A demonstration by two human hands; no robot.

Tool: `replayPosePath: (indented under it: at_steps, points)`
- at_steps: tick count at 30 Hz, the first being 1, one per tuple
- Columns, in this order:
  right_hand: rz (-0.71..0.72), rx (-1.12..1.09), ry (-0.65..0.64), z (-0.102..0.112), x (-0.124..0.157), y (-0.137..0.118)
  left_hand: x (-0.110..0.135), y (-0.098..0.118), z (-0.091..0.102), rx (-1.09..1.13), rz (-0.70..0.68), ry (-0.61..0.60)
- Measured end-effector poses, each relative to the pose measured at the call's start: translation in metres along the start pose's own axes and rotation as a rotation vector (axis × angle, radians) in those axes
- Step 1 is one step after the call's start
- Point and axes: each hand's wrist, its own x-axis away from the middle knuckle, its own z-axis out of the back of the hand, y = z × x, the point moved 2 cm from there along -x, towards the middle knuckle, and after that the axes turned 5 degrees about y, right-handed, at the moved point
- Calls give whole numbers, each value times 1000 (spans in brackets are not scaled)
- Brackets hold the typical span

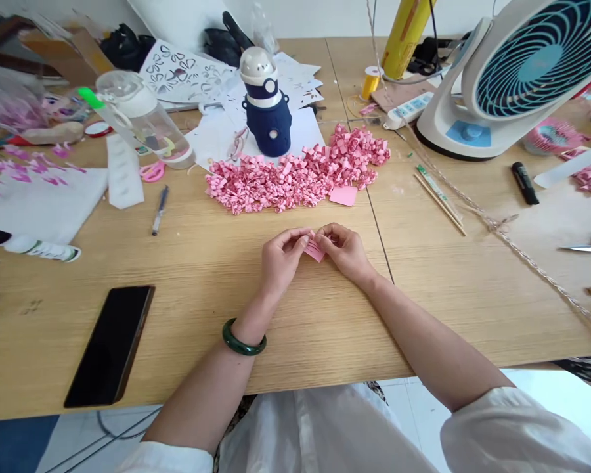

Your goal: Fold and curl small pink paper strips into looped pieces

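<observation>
Nearest, at 6 o'clock, white sleeves are framing the view, and a green bangle (243, 339) is sitting on the L wrist. Just past it the L hand (280, 256) and R hand (347, 253) are meeting over the table (325, 328). Both are pinching one pink slip (316, 250) btw thumb and fingertips, closed on the paper w/ nothing else in either grip. The slip is sitting right btw the hands, low over the wood or brushing it; can't tell which. It's looking part-folded, w/ a corner poking toward 6.

Doing this fold well is prob. about getting the edges flush before pressing. That means the L thumb pinning the slip and the R fingertips running the crease in one pass, w/ light pressure so the thin paper isn't tearing or skewing. Resting the wrists on the table should be helping steadiness.

At 8 o'clock from the hands a phone (111, 345) is lying dark side up near the edge. At 10 a pen (159, 210) is lying. At 12 a pile (300, 174) of folded pink bits is spreading across the table seam, w/ a flat pink square (343, 196) at its near edge, approx 1 o'clock. Behind the pile a navy bottle (267, 108) is standing upright. At 2 some sticks (440, 197) are lying, w/ a fan (522, 72) beyond them. At 3, scissors (588, 248) are showing at the frame edge.
</observation>
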Motion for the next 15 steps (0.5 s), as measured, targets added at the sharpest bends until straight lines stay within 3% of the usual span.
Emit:
replayPosePath:
  at_steps: [8,15]
  points:
    - [4,86,-35,-1,3,-4,7,0,6,-35,-13,-39]
    - [3,62,-53,-1,4,-6,7,7,8,-156,-179,-46]
